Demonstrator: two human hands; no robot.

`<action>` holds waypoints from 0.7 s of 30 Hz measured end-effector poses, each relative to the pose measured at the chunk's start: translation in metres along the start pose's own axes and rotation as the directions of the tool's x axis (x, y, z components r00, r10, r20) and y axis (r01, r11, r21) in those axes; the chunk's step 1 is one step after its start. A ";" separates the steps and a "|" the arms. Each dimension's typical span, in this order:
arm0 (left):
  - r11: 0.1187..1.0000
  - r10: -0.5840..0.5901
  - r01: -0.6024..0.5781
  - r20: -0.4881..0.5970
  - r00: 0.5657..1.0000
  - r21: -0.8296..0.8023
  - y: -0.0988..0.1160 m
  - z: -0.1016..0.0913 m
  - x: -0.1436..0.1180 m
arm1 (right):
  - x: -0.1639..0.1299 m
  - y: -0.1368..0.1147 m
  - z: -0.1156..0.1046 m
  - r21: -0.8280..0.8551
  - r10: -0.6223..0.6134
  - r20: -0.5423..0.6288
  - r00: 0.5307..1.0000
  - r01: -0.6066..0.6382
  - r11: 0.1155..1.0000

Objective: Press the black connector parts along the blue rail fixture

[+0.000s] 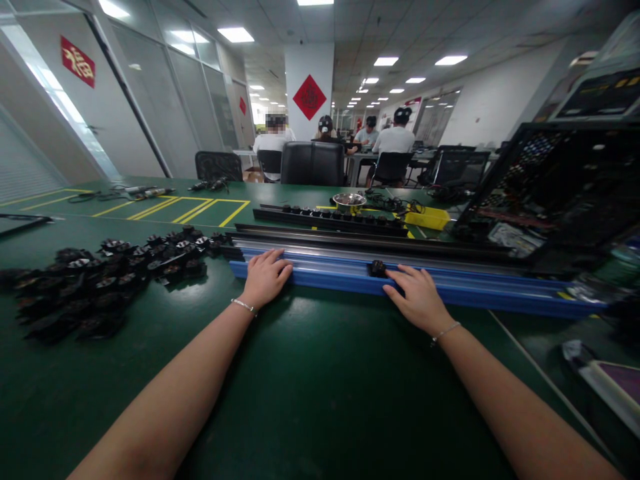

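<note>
A long blue rail point(330, 277) lies across the green table in front of me. My left hand point(267, 275) rests on the rail near its left end, fingers stretched out and holding nothing. A small black part point(377, 268) sits in the rail's channel around its middle. Just to the right of that part, my right hand point(417, 293) lies over the rail with its fingers spread; the fingertips are close to the part, and I cannot tell whether they touch it. Behind the blue rail run long dark rails point(360, 241).
Many black parts are heaped in a pile point(100, 277) on the left. Farther back are a rail holding several black parts point(330, 219), a metal bowl point(349, 199) and a yellow tray point(427, 217). A large black casing point(565, 193) stands at right. People sit in the background.
</note>
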State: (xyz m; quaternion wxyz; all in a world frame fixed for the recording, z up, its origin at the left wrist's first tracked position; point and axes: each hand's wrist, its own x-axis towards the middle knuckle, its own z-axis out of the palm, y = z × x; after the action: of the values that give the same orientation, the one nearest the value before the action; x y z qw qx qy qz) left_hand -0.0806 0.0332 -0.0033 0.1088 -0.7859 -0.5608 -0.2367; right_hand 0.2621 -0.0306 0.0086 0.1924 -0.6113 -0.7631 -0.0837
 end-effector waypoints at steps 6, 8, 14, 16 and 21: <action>1.000 -0.006 0.006 0.013 1.000 -0.002 0.001 -0.002 0.000 | 0.001 -0.002 0.002 -0.008 -0.022 0.032 0.999 0.022 1.000; 1.000 -0.007 0.007 0.015 1.000 -0.004 0.001 -0.002 0.000 | 0.001 -0.002 0.003 -0.010 -0.031 0.031 0.999 0.031 0.999; 1.000 -0.014 0.014 0.021 1.000 -0.008 0.001 -0.002 0.000 | 0.001 -0.004 0.003 -0.011 -0.036 0.040 0.999 0.036 0.999; 1.000 -0.011 0.011 0.016 1.000 -0.005 0.001 -0.002 0.000 | 0.001 -0.005 0.003 -0.009 -0.031 0.046 0.998 0.031 0.999; 1.000 -0.012 0.011 0.021 1.000 0.011 0.002 -0.002 0.000 | 0.001 -0.009 0.003 -0.011 -0.022 0.056 0.998 0.023 1.000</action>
State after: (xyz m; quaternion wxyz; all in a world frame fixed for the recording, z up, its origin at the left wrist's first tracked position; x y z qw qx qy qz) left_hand -0.0794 0.0322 -0.0015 0.1059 -0.7845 -0.5677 -0.2260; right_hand 0.2523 -0.0311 0.0076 0.1664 -0.6059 -0.7745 -0.0732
